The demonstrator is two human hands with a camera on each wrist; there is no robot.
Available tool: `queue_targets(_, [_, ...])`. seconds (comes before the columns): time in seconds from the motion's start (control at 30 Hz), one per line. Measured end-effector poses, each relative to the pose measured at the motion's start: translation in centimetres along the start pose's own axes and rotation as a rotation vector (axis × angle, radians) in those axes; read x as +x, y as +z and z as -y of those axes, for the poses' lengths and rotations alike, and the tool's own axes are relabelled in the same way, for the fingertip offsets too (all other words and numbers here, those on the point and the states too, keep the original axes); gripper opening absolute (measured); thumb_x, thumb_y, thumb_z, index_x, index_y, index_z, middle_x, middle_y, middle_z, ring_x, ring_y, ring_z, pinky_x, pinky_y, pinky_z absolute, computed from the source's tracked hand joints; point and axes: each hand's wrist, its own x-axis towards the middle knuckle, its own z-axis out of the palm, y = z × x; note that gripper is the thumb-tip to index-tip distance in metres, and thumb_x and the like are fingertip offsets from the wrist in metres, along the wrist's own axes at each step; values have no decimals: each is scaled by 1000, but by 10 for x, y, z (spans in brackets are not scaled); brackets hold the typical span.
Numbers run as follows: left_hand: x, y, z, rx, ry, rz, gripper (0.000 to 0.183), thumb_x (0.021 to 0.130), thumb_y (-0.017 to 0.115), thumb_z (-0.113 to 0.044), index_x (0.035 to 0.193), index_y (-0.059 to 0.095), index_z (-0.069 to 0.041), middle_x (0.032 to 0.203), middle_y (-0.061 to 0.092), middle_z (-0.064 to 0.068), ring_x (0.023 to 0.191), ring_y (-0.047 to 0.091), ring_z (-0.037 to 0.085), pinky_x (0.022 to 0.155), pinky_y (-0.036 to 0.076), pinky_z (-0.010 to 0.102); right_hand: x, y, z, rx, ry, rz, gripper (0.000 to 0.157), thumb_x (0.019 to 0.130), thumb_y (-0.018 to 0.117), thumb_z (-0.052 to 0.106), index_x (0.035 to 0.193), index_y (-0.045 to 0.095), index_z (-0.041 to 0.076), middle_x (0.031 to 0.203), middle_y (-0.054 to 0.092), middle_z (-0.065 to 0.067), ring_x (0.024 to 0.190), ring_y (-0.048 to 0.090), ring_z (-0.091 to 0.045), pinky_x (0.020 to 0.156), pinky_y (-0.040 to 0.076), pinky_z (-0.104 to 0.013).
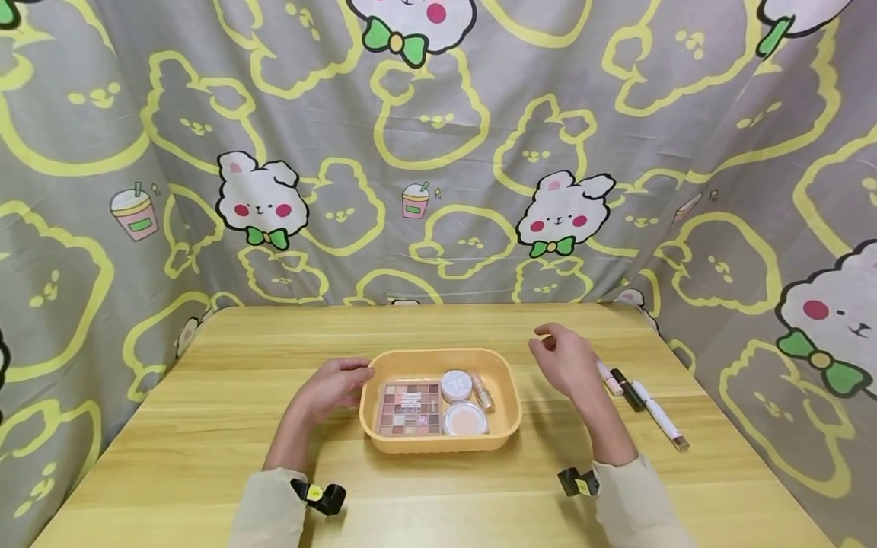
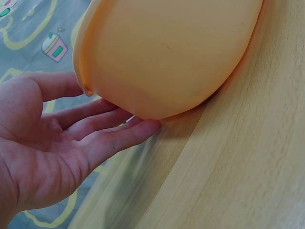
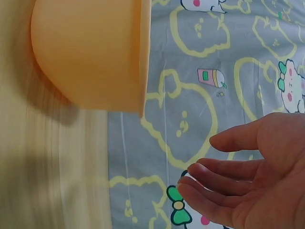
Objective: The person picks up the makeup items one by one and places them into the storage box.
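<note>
A yellow-orange plastic basket [image 1: 438, 444] stands on the table in the head view. In it lie an eyeshadow palette [image 1: 409, 411], a white round case [image 1: 455, 386], a clear-rimmed powder compact [image 1: 466, 420] and a slim lipstick-like tube [image 1: 483, 394]. My left hand [image 1: 330, 390] is at the basket's left end. In the left wrist view, its extended fingers [image 2: 119, 138] touch the outer wall low down and the thumb meets the rim. Off the basket's right side, my right hand [image 1: 565, 361] hovers with loosely bent fingers, holding nothing.
To the right of my right forearm lie a pale pink tube [image 1: 610, 379], a black tube [image 1: 626, 390] and a long white stick with a brown tip [image 1: 661, 417]. A patterned grey curtain [image 1: 438, 259] hangs behind and beside the wooden table [image 1: 438, 327].
</note>
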Motion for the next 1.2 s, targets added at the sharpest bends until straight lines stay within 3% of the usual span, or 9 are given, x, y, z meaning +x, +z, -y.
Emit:
queue_targets(0.6, [1, 2, -2, -3, -10, -29, 47, 104, 56, -24, 142, 52, 4, 140, 58, 23, 129, 58, 37, 99, 56, 50, 9, -18, -49, -48, 101, -7, 44, 101, 48, 22, 132, 58, -8, 115, 69, -29, 101, 66, -43, 83, 53, -54])
queue_targets(0.83, [2, 1, -1, 2, -4, -26, 45, 104, 56, -25, 139, 54, 4, 138, 60, 22, 128, 59, 36, 97, 57, 49, 12, -23, -66, -55, 157, 38, 45, 102, 45, 24, 127, 58, -11, 121, 65, -30, 106, 62, -45, 86, 52, -54])
queue_targets(1.2, [1, 2, -1, -1, -1, -14, 47, 104, 56, -24, 140, 53, 5, 139, 59, 24, 127, 60, 37, 98, 56, 49, 13, -28, -86, -90, 202, 156, 58, 101, 44, 26, 137, 44, -19, 132, 53, -42, 116, 54, -54, 94, 49, -60])
